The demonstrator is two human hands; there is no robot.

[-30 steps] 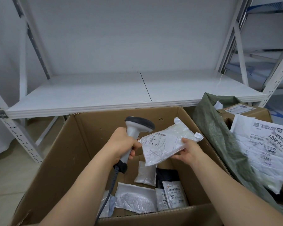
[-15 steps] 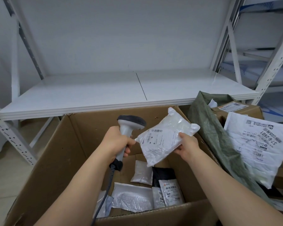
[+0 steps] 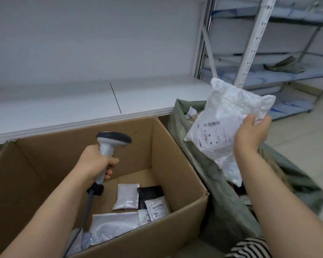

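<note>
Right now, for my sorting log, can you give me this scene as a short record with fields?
left hand: grips the scanner by its handle, over the cardboard box
right hand: holds the white parcel, barcode label facing the camera, above the green sack
cardboard box: open, with small parcels on its floor
green sack: open, right of the box
shelf: white, behind the box
</note>
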